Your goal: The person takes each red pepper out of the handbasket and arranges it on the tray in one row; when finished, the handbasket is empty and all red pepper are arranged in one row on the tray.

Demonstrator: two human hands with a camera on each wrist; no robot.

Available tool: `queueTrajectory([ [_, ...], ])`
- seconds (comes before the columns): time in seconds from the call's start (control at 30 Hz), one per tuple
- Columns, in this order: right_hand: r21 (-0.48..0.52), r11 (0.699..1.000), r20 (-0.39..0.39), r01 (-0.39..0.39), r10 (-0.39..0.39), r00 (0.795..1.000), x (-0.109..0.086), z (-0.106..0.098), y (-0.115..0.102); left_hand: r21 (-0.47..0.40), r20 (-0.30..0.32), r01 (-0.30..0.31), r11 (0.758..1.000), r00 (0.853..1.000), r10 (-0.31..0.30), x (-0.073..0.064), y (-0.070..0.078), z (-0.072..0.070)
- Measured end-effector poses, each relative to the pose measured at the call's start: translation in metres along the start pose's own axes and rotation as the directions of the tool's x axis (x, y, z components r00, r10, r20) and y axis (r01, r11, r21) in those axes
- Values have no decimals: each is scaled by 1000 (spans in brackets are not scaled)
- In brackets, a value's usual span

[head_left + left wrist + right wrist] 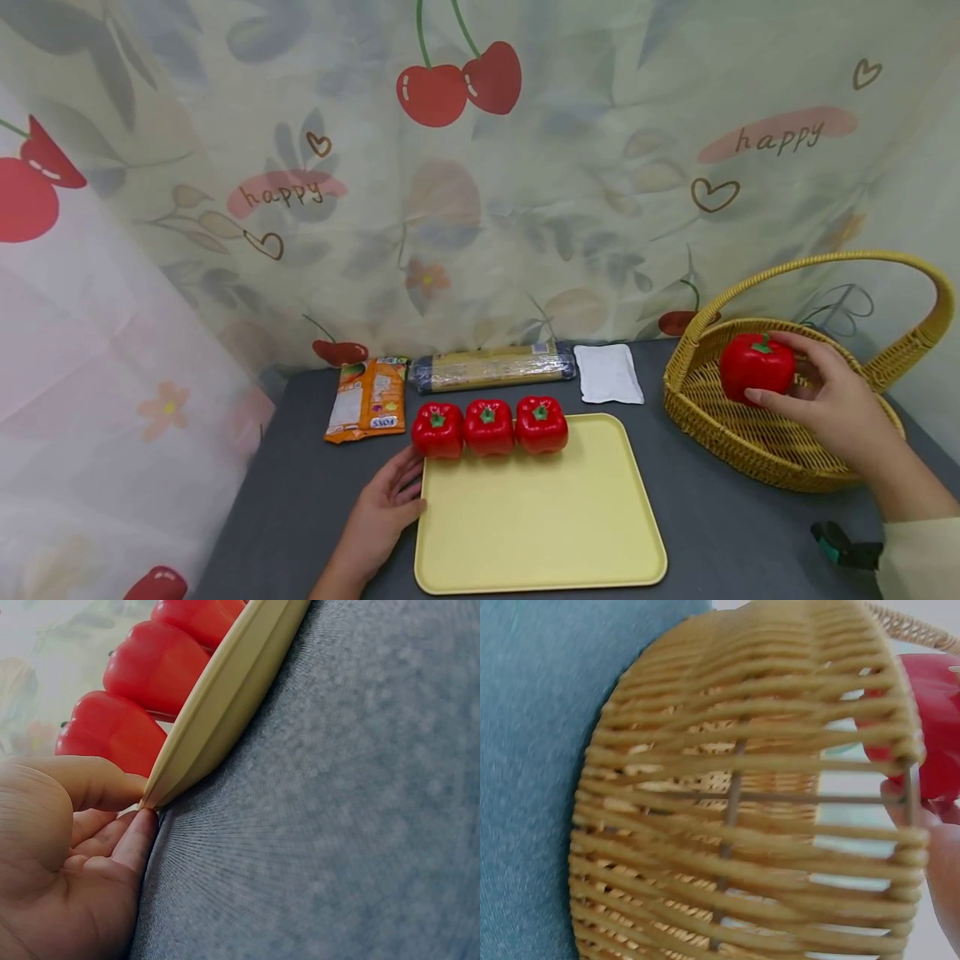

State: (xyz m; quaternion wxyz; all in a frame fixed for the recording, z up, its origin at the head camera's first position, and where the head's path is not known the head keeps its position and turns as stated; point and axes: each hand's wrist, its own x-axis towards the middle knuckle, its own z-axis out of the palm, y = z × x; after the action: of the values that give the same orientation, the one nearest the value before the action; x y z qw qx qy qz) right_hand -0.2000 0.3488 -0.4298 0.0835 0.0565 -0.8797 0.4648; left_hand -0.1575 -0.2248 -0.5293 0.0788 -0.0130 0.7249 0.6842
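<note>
My right hand (832, 400) grips a red bell pepper (757, 367) with a green stem, up over the yellow wicker basket (750, 467). In the right wrist view the pepper (930, 720) shows past the rim of the basket (742, 765). My left hand (382, 508) is at the left edge of a pale yellow tray (540, 533). Thumb and fingers pinch the rim of the tray (225, 690) in the left wrist view. Three more red bell peppers (489, 427) stand in a row along the tray's far edge.
Behind the tray lie an orange packet (367, 400), a long plastic-wrapped package (491, 368) and a white square packet (608, 374). A black and green object (846, 547) sits near the right sleeve. The basket's tall handle (825, 260) arches over it. A patterned curtain hangs behind.
</note>
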Motion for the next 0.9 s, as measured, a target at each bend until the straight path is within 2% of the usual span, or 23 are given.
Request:
queueTrajectory([
  [0.23, 25, 998, -39, 64, -63, 997, -11, 6, -13, 3, 0, -4, 1000, 1000, 4, 1, 0, 0],
  [0.37, 82, 990, -34, 114, -111, 993, -15, 10, -19, 5, -1, -11, 1000, 1000, 11, 0, 0, 1],
  [0.77, 161, 963, 40, 216, -226, 973, -20, 32, -40, -1, -2, -9, 1000, 1000, 9, 1, -1, 0],
  [0.9, 171, 951, 67, 259, -273, 960, -19, 44, -47, 1, -2, -7, 1000, 1000, 7, 1, -2, 0],
])
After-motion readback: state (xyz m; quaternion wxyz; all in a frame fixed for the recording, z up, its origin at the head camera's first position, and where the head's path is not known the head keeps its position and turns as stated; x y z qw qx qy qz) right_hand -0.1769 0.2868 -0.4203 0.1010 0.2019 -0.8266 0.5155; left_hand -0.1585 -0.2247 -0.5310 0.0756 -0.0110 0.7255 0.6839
